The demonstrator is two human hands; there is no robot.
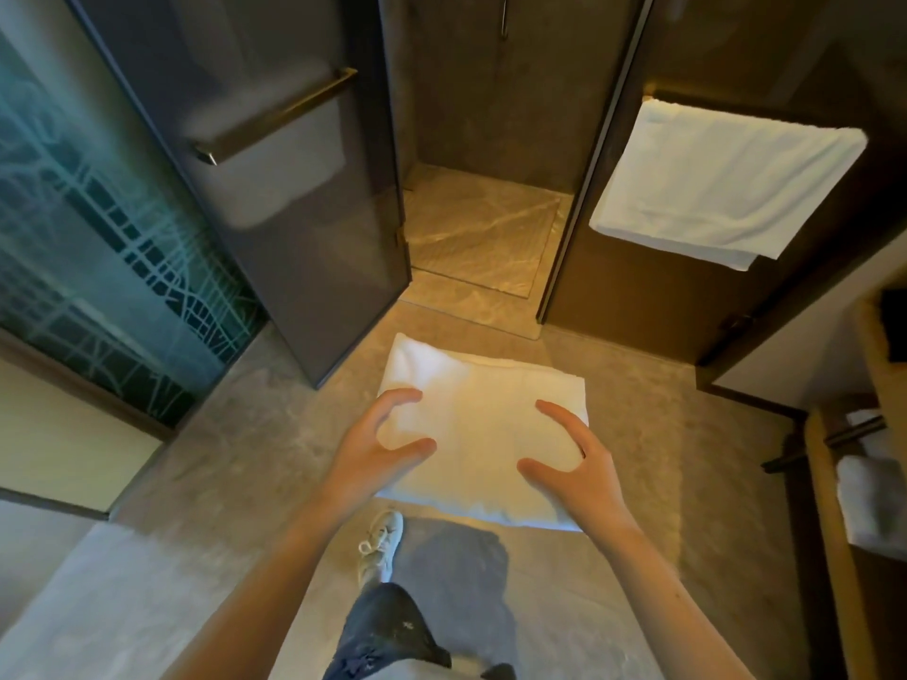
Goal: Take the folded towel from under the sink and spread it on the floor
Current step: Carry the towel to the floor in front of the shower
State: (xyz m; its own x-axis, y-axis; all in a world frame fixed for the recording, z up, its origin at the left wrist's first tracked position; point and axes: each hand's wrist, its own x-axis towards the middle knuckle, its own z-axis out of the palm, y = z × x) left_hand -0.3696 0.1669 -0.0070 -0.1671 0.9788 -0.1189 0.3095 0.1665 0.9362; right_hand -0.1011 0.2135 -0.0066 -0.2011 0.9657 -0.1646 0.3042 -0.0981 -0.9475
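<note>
A white towel lies flat on the stone floor in front of the shower entrance, spread as a rectangle. My left hand hovers over its left part with fingers apart and curled, holding nothing. My right hand hovers over its right part, fingers also spread and empty. Whether the fingertips touch the cloth I cannot tell. The near edge of the towel lies just beyond my shoe.
The open glass shower door with a bar handle stands at left. A second white towel hangs on a rail at right. Shelves with folded towels are at far right. My shoe is below the towel.
</note>
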